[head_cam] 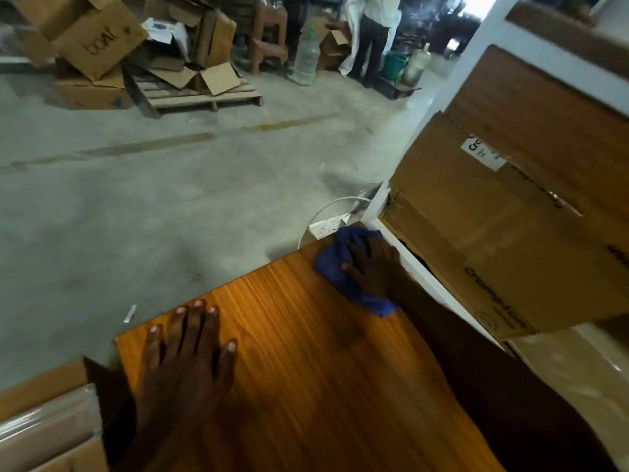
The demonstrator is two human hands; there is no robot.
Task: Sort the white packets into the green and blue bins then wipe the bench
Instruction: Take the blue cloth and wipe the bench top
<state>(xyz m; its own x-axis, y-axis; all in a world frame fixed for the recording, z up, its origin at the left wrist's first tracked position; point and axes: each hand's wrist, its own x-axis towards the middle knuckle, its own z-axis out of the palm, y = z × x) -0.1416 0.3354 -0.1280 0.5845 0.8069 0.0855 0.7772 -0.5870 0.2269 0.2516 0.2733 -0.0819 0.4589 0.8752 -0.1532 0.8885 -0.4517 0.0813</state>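
Note:
The wooden bench [306, 352] fills the lower middle of the head view. My right hand [372, 267] presses flat on a blue cloth [332, 267] at the bench's far right corner, its fingers spread over the fabric. My left hand [187, 356] rests palm down on the bench's left side with fingers straight, holding nothing. No white packets and no green or blue bins are in view.
Large cardboard boxes [493, 233] stand against the bench on the right, and another box [47, 427] is at the lower left. Beyond the bench are concrete floor, a pallet [200, 97] with boxes, a water jug [306, 59] and a standing person [372, 32].

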